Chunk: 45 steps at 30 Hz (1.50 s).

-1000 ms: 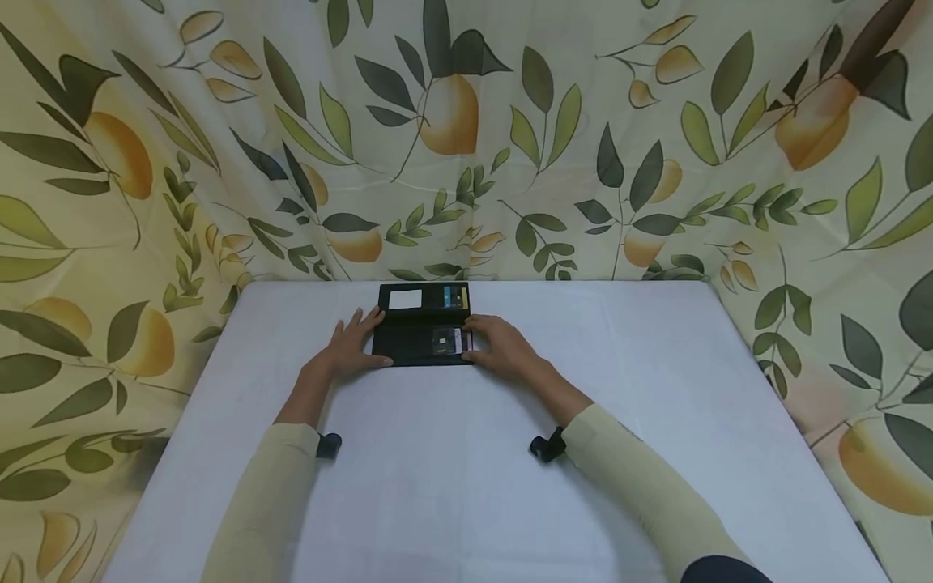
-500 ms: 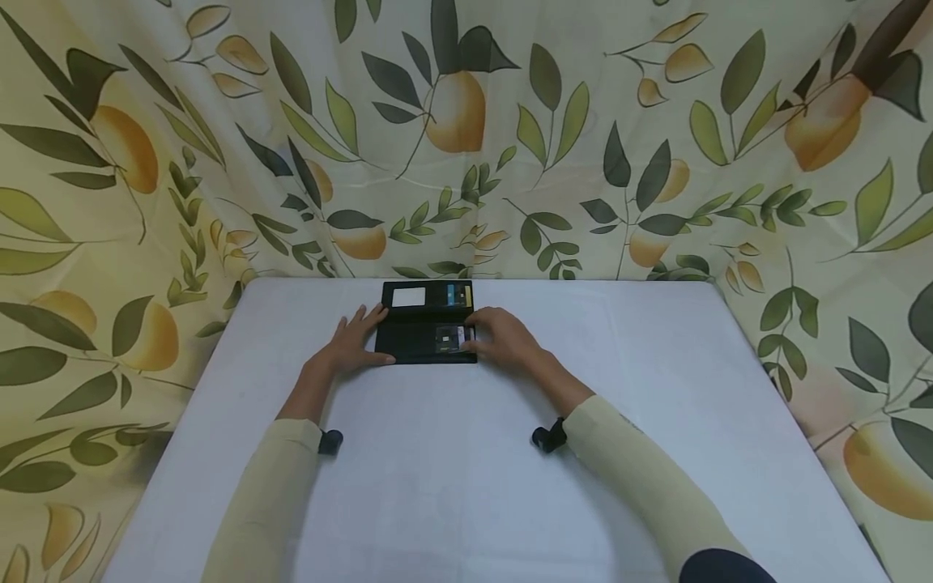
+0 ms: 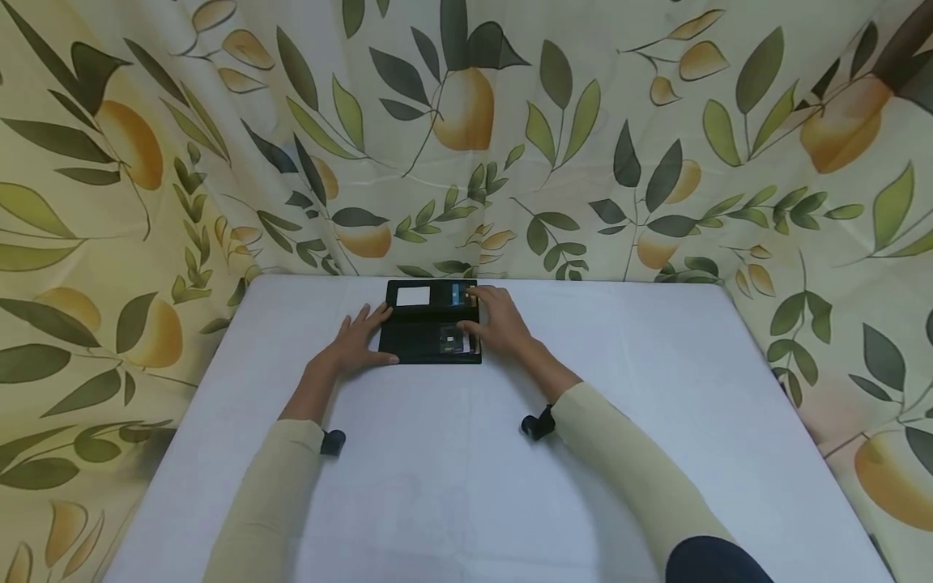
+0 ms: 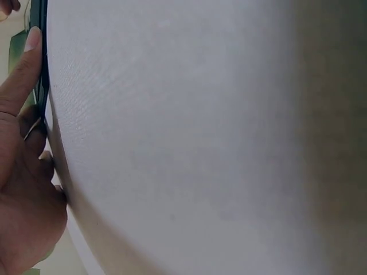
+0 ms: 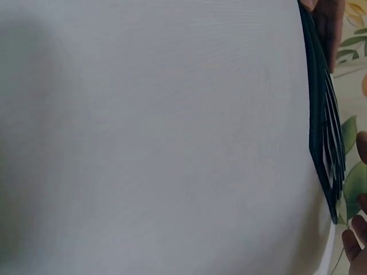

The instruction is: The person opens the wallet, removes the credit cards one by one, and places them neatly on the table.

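A black wallet (image 3: 408,344) lies unfolded near the table's far edge. Its upper panel shows a white rectangle (image 3: 413,296) and blue and yellow cards (image 3: 458,294); a dark, see-through-looking card (image 3: 450,340) sits in the lower panel. My left hand (image 3: 353,344) rests at the wallet's left side, fingers spread at the fold and thumb along the near edge. In the left wrist view that thumb lies along the wallet's edge (image 4: 41,63). My right hand (image 3: 505,324) is over the right side, fingertips by the upper cards, thumb above the lower panel. In the right wrist view its fingers (image 5: 351,246) look apart from the wallet.
A white-covered table (image 3: 466,486) extends toward me. Behind it hangs a curtain (image 3: 291,202) printed with fruit and leaves. Small black wrist cameras (image 3: 333,442) sit at both sleeve cuffs.
My right hand has moved up from the lower panel's card to the upper panel's right side, letting go of the lower card. My left hand stays at the wallet's left side.
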Each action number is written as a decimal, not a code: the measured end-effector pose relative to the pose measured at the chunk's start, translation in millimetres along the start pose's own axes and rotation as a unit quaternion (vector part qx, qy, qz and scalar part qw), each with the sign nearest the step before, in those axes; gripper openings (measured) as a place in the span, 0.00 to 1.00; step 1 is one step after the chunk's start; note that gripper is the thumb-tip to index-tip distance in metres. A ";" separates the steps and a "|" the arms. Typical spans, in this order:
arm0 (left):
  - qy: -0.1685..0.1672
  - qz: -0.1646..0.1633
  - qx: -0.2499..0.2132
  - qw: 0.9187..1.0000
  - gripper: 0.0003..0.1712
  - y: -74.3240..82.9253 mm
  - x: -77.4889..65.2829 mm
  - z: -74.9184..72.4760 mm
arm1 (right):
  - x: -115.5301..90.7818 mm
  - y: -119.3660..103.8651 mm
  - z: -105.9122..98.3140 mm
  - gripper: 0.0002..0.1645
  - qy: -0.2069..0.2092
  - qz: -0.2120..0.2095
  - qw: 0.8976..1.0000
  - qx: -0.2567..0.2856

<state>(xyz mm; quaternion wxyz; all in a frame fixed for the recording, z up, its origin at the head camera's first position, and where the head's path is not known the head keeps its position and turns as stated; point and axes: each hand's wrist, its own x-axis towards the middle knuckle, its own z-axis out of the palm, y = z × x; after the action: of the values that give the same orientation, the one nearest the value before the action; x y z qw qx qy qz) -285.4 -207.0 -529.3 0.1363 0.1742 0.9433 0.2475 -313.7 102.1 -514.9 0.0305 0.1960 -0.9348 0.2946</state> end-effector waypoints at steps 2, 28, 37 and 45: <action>0.000 0.002 -0.002 1.000 0.59 0.2 -0.1 -1.4 | 5.6 -1.0 0.7 0.42 0.004 -0.006 1.000 0.002; 0.010 0.014 -0.012 1.000 0.60 -2.1 -0.5 0.4 | 51.3 -8.8 10.1 0.41 -0.047 0.019 0.998 -0.042; 0.017 0.017 -0.007 1.000 0.59 -4.1 0.5 -0.6 | 59.7 -5.6 15.6 0.39 -0.057 0.019 0.996 -0.061; 0.013 0.011 -0.010 1.000 0.59 -2.7 -1.5 1.0 | 61.9 -3.0 19.5 0.39 -0.060 0.020 0.995 -0.079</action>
<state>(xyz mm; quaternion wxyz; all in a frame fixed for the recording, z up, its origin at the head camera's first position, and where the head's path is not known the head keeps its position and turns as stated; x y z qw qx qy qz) -284.5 -209.5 -531.3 0.1232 0.1804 0.9405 0.2604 -368.4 67.3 -518.7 -0.0158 0.1911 -0.9592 0.2078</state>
